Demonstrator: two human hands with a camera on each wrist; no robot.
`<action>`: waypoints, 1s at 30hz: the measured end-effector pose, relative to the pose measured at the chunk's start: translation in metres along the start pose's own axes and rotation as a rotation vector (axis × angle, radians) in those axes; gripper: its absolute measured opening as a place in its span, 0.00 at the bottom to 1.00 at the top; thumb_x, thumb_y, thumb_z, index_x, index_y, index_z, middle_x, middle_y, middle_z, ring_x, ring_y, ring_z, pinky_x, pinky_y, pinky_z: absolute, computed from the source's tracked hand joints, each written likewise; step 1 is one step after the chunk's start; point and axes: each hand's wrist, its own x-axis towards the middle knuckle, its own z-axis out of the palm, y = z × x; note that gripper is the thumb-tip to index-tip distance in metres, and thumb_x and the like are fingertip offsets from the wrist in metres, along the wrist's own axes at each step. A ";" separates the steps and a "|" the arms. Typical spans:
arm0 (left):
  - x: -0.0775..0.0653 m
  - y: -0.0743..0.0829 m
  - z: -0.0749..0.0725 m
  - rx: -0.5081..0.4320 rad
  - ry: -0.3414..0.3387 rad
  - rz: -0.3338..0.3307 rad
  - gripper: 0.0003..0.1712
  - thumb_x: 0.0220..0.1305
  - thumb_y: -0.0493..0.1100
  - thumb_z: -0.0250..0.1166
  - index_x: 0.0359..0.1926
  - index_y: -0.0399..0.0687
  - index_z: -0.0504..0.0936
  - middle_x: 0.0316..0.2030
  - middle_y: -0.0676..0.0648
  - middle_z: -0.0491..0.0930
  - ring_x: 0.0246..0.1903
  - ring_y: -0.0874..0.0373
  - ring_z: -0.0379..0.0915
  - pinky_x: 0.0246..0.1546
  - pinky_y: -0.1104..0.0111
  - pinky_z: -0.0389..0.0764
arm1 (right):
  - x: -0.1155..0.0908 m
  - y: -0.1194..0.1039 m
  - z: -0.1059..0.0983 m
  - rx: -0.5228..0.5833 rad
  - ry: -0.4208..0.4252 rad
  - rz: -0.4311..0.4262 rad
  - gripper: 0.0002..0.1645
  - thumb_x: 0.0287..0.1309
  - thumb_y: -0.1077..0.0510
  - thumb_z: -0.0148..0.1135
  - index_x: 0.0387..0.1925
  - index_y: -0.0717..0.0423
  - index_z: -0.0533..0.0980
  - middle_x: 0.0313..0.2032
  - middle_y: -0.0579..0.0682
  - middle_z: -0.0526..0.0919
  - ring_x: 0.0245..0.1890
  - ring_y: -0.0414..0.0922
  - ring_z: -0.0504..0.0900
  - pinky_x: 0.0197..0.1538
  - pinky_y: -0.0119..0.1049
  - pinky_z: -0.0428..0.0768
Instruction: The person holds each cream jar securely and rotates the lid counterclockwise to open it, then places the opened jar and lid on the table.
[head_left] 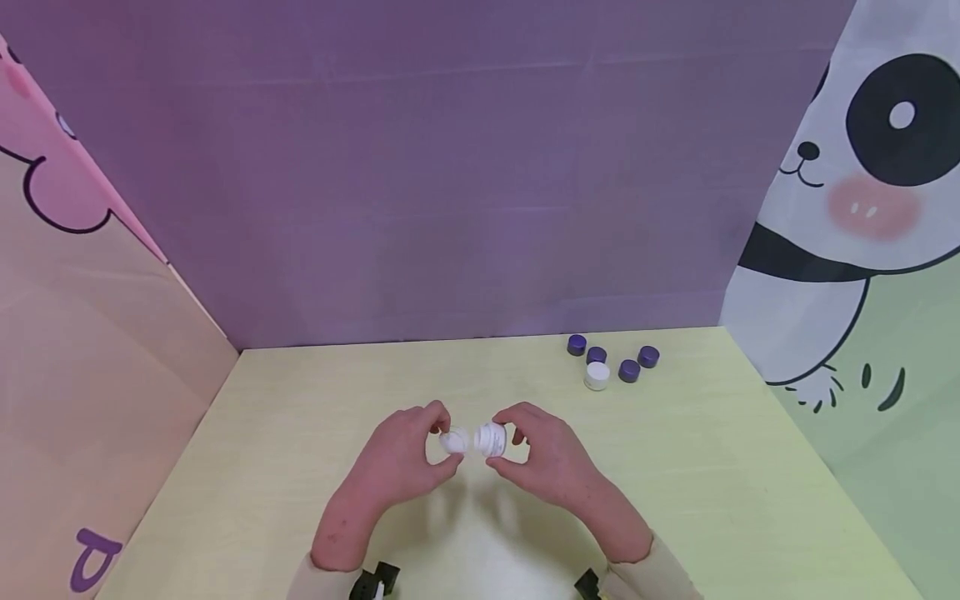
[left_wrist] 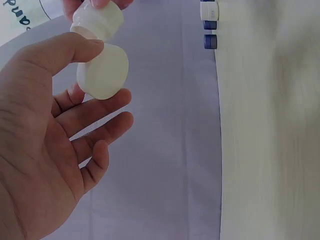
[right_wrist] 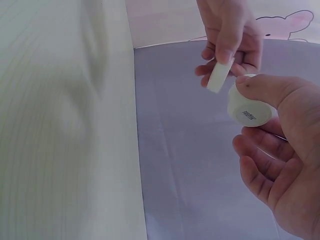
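Observation:
Between thumb and fingers, my left hand [head_left: 401, 457] pinches a round white cap [head_left: 454, 441]. My right hand [head_left: 553, 458] holds a small white bottle [head_left: 492, 440] on its side, its open mouth turned toward the cap. A narrow gap separates cap and bottle in the head view. The cap's flat white face [left_wrist: 105, 72] shows in the left wrist view. In the right wrist view, the bottle's base [right_wrist: 253, 114] carries small dark print, and the cap [right_wrist: 220, 75] is seen edge-on. Both hands are raised over the pale table, casting shadows on it.
Toward the table's [head_left: 300, 392] back right stands another white container [head_left: 597, 376], with several small purple cylinders around it, one of them [head_left: 629, 371] just to its right. A purple backdrop [head_left: 450, 167] rises behind the table. Printed panels with cartoon figures flank both sides.

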 end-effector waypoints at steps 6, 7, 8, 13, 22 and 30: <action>-0.003 -0.010 -0.005 0.049 0.021 -0.033 0.16 0.47 0.50 0.76 0.30 0.59 0.74 0.21 0.64 0.73 0.22 0.63 0.67 0.28 0.67 0.70 | 0.001 0.001 0.003 0.005 -0.001 -0.017 0.24 0.43 0.53 0.79 0.43 0.48 0.78 0.39 0.36 0.79 0.30 0.38 0.76 0.31 0.29 0.74; -0.003 -0.012 -0.006 0.049 0.023 -0.044 0.16 0.47 0.49 0.76 0.33 0.59 0.76 0.24 0.63 0.76 0.25 0.62 0.71 0.30 0.66 0.72 | 0.002 0.001 0.003 0.007 -0.004 -0.018 0.24 0.44 0.53 0.79 0.43 0.48 0.78 0.39 0.37 0.79 0.30 0.38 0.76 0.31 0.29 0.74; -0.003 -0.014 -0.007 0.046 0.018 -0.057 0.17 0.47 0.49 0.76 0.36 0.58 0.78 0.27 0.62 0.79 0.28 0.61 0.74 0.32 0.65 0.74 | 0.002 0.001 0.003 0.007 -0.005 -0.017 0.24 0.44 0.53 0.79 0.44 0.48 0.78 0.39 0.37 0.79 0.30 0.37 0.75 0.31 0.29 0.74; -0.002 -0.027 -0.010 -0.009 -0.048 -0.143 0.30 0.50 0.49 0.75 0.56 0.52 0.81 0.43 0.56 0.82 0.43 0.57 0.77 0.42 0.60 0.76 | 0.000 0.001 -0.001 0.029 0.021 0.011 0.25 0.42 0.54 0.80 0.43 0.48 0.77 0.38 0.35 0.77 0.30 0.36 0.75 0.31 0.29 0.74; -0.013 -0.073 -0.013 -0.216 -0.169 -0.266 0.24 0.50 0.41 0.76 0.50 0.48 0.83 0.47 0.52 0.80 0.52 0.48 0.74 0.49 0.55 0.74 | -0.003 -0.002 0.001 0.149 0.011 0.123 0.28 0.44 0.58 0.77 0.44 0.51 0.68 0.27 0.41 0.71 0.24 0.41 0.72 0.27 0.31 0.72; -0.015 -0.124 -0.032 -0.223 -0.163 -0.306 0.24 0.47 0.44 0.79 0.46 0.45 0.82 0.40 0.50 0.76 0.42 0.50 0.69 0.40 0.60 0.73 | -0.002 0.000 0.004 0.121 0.034 0.102 0.26 0.47 0.59 0.73 0.47 0.53 0.71 0.38 0.38 0.72 0.27 0.41 0.74 0.29 0.30 0.74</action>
